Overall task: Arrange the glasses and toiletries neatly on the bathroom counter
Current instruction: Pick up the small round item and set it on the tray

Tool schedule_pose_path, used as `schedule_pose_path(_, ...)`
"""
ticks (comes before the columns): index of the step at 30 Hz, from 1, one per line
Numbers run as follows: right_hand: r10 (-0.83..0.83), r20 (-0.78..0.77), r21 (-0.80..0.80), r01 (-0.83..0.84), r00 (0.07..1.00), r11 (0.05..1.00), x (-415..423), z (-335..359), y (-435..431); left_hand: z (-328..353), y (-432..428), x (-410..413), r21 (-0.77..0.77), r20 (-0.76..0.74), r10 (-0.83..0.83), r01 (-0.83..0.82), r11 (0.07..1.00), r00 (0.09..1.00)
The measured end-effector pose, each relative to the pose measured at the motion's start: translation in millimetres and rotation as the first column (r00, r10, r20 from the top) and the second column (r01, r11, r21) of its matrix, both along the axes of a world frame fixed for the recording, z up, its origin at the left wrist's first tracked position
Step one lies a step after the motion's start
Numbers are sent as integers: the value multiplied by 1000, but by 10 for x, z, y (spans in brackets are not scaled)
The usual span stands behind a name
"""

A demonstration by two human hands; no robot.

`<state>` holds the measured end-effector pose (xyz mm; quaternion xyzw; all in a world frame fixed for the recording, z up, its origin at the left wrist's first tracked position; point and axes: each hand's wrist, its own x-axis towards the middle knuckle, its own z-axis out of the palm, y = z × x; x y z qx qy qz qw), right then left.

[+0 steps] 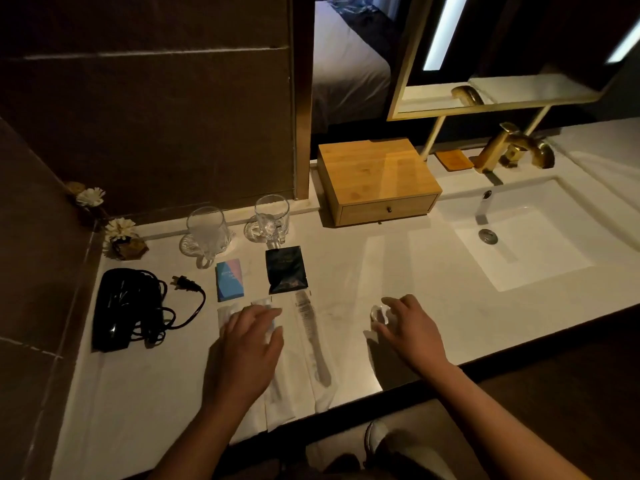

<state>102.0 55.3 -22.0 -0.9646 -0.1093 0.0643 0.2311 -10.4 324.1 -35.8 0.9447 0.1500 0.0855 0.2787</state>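
Note:
Two clear glass mugs stand on glass coasters at the back of the white counter: the left mug and the right mug. In front of them lie a small blue and pink box and a black sachet. Long white wrapped toiletry packets lie side by side near the front edge, one showing a comb. My left hand rests flat on the left packets, fingers spread. My right hand is closed around a small clear round glass piece on the counter.
A black hair dryer with coiled cord and plug lies at the left. Two small flower ornaments sit in the corner. A wooden drawer box stands at the back, beside the sink and gold tap.

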Motion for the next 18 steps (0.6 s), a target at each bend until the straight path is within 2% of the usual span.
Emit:
schedule_pose_path(3, 58, -75, -82, -64, 996, 995, 129, -2, -22, 12, -315, 370, -6, -7, -102, 102, 995, 995)
schedule_pose_path(6, 162, -54, -116, -168, 985, 979, 241, -56, -42, 24, -585, 718, 14, -31, -152, 152, 988, 988)
schedule_pose_path(12, 339, -51, -56, -342, 939, 938, 546, -195, -241, -8, -1028, 1283, 117, -90, -108, 119, 986, 990)
schedule_pose_path(18, 379, -28, 7, -379, 925, 925, 1075, -64, -658, -68, -1438, 1743, 204, -99, -32, 52, 978, 995)
